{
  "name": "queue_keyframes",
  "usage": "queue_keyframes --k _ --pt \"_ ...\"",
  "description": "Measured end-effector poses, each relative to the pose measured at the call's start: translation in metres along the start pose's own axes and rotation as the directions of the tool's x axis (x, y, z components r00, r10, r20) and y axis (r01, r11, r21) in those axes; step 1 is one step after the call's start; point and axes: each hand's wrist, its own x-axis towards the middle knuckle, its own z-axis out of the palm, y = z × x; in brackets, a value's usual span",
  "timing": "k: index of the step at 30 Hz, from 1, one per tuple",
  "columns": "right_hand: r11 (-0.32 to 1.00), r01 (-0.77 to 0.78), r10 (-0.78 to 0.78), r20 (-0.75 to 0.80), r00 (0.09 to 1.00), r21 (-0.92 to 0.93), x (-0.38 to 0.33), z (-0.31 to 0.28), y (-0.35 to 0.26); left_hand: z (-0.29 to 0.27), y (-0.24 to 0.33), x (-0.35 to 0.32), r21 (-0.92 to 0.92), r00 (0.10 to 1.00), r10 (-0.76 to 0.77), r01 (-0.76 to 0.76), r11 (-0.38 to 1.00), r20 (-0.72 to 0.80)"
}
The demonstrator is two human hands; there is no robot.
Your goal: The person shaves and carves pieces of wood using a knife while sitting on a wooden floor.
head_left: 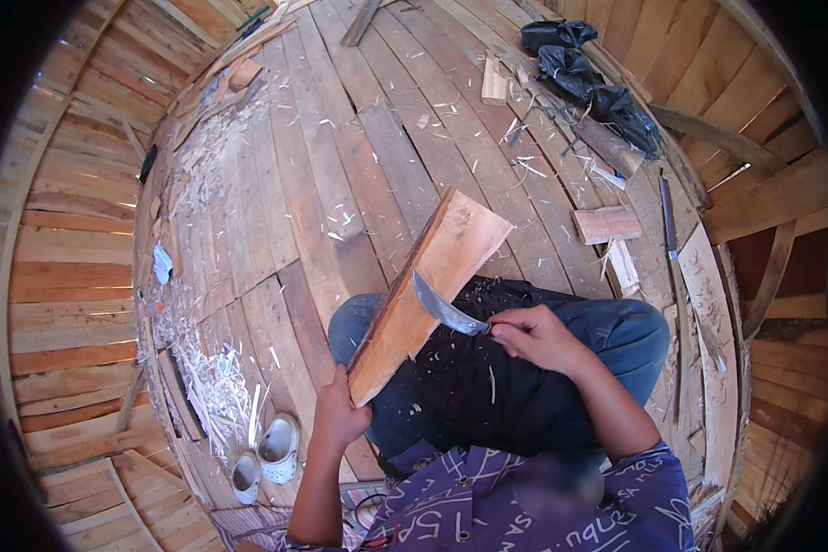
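A long slab of pale wood with a dark bark edge slants across my lap, its wide end pointing away from me. My left hand grips its near end, fingers wrapped round the edge. In my right hand is a knife with a curved grey blade; my closed fingers hide most of its handle. The blade lies over the right part of the slab, tip toward the bark edge; whether it touches the wood I cannot tell. A dark cloth with small wood chips covers my lap.
Plank flooring spreads ahead, strewn with shavings, heaped thickest at the left. Pale clogs stand at lower left. On the right lie a reddish wood block, a long dark-handled tool and black plastic bags. Plank walls enclose both sides.
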Motion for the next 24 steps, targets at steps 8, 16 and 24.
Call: queue_keyframes --k 8,16,24 --pt "0.997 0.044 -0.044 0.004 0.999 -0.057 -0.004 0.008 0.009 -0.001 0.005 0.000 -0.010 1.000 0.011 -0.011 1.000 -0.019" --pt "0.915 -0.377 0.292 0.409 0.865 0.144 -0.007 0.001 -0.004 -0.003 0.008 0.002 -0.041 1.000 0.019 -0.020 0.999 -0.019" --pt "0.995 0.094 -0.097 -0.090 0.991 -0.039 -0.009 0.012 0.000 -0.005 0.010 0.001 -0.014 1.000 -0.012 0.012 1.000 0.022"
